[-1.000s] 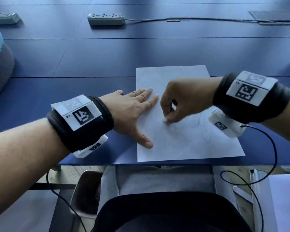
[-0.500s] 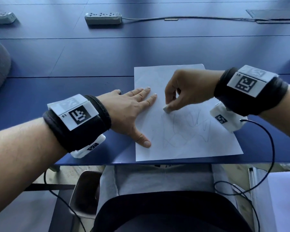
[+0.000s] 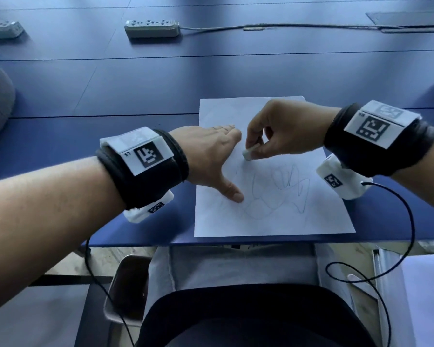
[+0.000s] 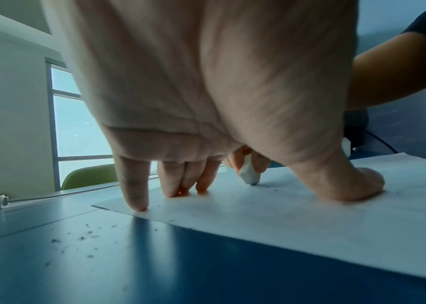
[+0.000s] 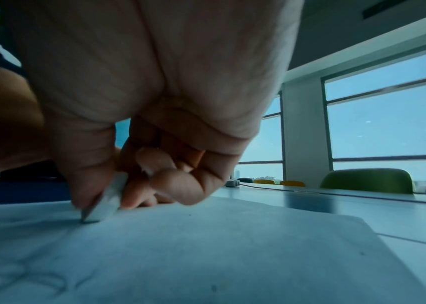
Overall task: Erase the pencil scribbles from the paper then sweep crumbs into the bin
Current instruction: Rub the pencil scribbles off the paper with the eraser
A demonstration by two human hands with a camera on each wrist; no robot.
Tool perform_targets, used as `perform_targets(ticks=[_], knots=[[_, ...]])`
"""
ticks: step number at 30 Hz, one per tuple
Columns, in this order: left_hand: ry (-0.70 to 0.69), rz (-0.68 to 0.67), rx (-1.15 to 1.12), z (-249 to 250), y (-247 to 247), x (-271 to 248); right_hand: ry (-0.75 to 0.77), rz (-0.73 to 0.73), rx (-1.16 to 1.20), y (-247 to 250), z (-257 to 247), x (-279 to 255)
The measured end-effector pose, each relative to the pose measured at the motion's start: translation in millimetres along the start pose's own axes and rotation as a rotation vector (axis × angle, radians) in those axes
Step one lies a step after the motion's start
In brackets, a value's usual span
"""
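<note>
A white sheet of paper [image 3: 273,219] lies on the blue table near its front edge, with grey pencil scribbles [image 3: 281,191] across its middle. My left hand [image 3: 211,159] lies flat, fingers straight, pressing the sheet's left side; its fingertips [image 4: 139,203] and thumb touch the paper [image 4: 284,216]. My right hand [image 3: 273,136] pinches a small white eraser [image 3: 248,154] between thumb and fingers, its tip down on the sheet just above the scribbles. The eraser [image 5: 105,203] meets the paper [image 5: 206,257] in the right wrist view, and the eraser [image 4: 249,174] shows past my left palm.
Dark eraser crumbs [image 4: 82,236] are scattered on the table left of the paper. Two power strips [image 3: 152,28] [image 3: 3,28] and a cable lie at the table's far side. A grey bin [image 3: 127,289] stands on the floor below the table edge, left of my lap.
My right hand has drawn the eraser up the sheet, away from me, uncovering the scribbles. My left hand has kept pressing the sheet's left side.
</note>
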State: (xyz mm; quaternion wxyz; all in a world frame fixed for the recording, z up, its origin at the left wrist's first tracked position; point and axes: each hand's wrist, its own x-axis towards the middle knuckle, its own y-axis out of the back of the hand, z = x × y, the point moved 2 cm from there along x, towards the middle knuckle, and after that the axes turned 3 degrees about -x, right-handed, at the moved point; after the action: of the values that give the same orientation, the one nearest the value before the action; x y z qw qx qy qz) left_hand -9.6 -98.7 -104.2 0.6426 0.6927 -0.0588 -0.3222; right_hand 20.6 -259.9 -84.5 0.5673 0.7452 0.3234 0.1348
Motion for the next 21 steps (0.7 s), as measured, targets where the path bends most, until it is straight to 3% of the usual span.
perform_targets(ticks=[6, 11, 15, 19, 21], knots=[[-0.047, -0.031, 0.005, -5.0, -5.4, 5.8, 0.133, -0.244, 0.040, -9.0, -21.3, -8.9], [-0.033, 0.001, 0.000, -1.5, -8.4, 4.2, 0.069, -0.015, -0.022, -3.9, -17.2, 3.8], [-0.023, 0.015, 0.011, -1.2, -8.3, 3.4, 0.164, -0.108, -0.045, -13.9, -37.2, -2.8], [0.002, 0.024, 0.023, -3.1, -13.4, 4.9, 0.052, 0.030, -0.039, -2.7, -19.0, 7.6], [-0.009, 0.016, 0.015, -2.3, -14.1, 4.7, 0.088, -0.008, -0.032, -4.9, -21.0, 5.0]])
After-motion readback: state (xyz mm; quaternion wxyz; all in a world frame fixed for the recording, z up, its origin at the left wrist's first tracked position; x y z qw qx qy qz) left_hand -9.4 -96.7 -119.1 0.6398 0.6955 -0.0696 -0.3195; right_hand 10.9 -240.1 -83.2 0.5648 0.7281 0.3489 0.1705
